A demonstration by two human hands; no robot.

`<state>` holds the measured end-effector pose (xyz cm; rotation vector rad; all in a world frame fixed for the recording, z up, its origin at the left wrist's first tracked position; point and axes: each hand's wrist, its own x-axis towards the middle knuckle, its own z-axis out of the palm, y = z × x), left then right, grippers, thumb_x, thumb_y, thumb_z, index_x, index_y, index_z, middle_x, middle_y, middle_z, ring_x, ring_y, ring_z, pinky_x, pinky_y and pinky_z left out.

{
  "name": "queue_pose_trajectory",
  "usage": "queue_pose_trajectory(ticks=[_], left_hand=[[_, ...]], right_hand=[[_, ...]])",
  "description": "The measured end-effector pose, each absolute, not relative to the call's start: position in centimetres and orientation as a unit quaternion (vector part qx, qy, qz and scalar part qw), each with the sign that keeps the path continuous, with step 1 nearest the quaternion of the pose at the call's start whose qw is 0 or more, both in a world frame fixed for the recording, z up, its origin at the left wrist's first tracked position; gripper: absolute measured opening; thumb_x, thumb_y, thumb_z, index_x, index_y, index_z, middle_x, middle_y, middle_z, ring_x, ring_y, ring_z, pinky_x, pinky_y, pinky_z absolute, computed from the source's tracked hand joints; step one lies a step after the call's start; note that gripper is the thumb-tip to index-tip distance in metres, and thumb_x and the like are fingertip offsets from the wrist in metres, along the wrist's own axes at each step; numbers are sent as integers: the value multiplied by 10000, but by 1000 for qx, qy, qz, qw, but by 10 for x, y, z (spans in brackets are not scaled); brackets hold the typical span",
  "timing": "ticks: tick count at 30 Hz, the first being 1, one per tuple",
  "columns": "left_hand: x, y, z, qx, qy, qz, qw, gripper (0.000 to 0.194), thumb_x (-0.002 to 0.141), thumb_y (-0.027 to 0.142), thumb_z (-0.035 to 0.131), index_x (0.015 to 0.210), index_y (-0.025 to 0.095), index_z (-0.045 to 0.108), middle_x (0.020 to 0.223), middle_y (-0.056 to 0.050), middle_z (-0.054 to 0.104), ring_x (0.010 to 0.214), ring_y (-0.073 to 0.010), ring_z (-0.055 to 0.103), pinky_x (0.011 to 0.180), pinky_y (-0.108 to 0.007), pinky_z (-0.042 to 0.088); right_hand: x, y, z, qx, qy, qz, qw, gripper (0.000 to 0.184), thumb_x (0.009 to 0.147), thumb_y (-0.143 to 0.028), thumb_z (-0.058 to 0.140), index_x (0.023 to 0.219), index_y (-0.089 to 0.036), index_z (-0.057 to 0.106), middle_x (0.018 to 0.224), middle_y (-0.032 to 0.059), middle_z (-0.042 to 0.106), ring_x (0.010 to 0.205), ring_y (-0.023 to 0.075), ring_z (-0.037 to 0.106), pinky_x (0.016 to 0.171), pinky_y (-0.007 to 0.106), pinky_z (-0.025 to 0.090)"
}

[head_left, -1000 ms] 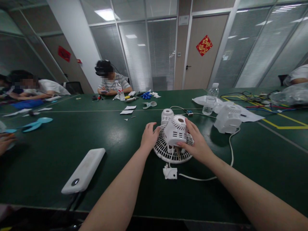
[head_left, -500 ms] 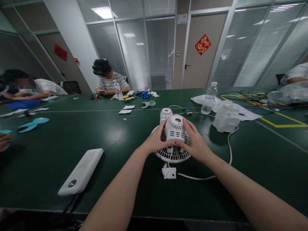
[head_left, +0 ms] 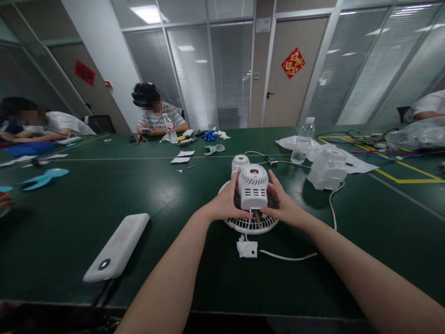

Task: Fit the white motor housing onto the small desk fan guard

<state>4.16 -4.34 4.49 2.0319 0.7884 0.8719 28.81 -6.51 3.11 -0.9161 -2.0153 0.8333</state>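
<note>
- The left hand [head_left: 225,204] is cupped against the left side of the white motor housing [head_left: 252,185], fingers curled round it and the thumb pointing up along its edge; it grasps the housing.
- The right hand [head_left: 283,206] presses the housing from the opposite side, fingers spread and half bent, thumb low near the housing's base; it too grips the housing.
- The motor housing stands upright between both hands, its slotted round top facing up, seated on the middle of the white fan grille [head_left: 251,222].
- The fan grille lies flat on the green table [head_left: 174,195], just ahead of the person, its rim showing below and between the two hands.
- A small white switch box [head_left: 247,248] lies on the table just in front of the grille, with a white cord [head_left: 295,256] running from it to the right.
- A second, smaller white vented cap [head_left: 240,162] sits right behind the housing.
- A white power bank [head_left: 117,247] lies well to the left of the hands, near the table's front edge.
- Another white fan body [head_left: 327,168] and a water bottle [head_left: 302,141] stand to the right, apart from the hands.
</note>
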Motion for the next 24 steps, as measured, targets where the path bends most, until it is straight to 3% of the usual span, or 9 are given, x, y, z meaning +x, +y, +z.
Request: queue_pose_trajectory(ticks=[12, 16, 24], left_hand=[[41, -44, 47, 779, 310, 358, 410, 1302, 483, 228, 886, 1517, 299, 97, 1570, -135, 201, 1424, -416, 205, 1160, -616, 117], [40, -44, 47, 784, 311, 355, 404, 1341, 459, 221, 891, 1518, 296, 71, 1580, -134, 164, 1436, -422, 157, 1157, -631, 95], [41, -45, 49, 790, 312, 351, 395, 1306, 505, 236, 876, 1521, 275, 56, 1568, -155, 196, 1419, -414, 222, 1157, -625, 118]], right_hand=[[294, -64, 37, -363, -793, 353, 340, 1059, 786, -367, 722, 1524, -297, -35, 1493, 133, 362, 1351, 292, 404, 1101, 577, 330], [295, -65, 40, -366, -793, 350, 338, 1065, 771, -372, 735, 1525, -290, -14, 1460, 151, 404, 1329, 308, 430, 1087, 592, 340], [295, -64, 38, -361, -792, 354, 341, 1028, 785, -342, 718, 1523, -290, 3, 1464, 146, 398, 1340, 300, 418, 1084, 598, 339]])
